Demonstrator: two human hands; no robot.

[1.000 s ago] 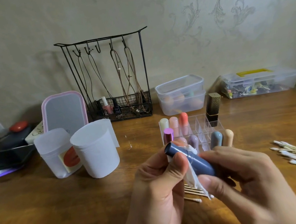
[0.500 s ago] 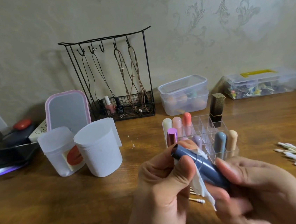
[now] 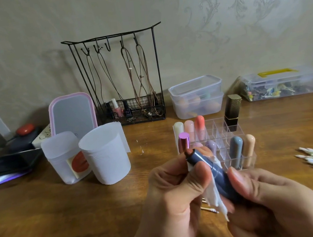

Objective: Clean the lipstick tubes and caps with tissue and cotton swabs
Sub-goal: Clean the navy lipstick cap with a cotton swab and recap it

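Both hands [image 3: 179, 197] hold blue lipstick tube [image 3: 213, 170]; no legible writing.

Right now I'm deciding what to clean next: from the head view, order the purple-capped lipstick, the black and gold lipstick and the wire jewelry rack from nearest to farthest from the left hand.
1. Purple-capped lipstick, just above the left hand.
2. Black and gold lipstick, back right of the organizer.
3. Wire jewelry rack, by the wall.
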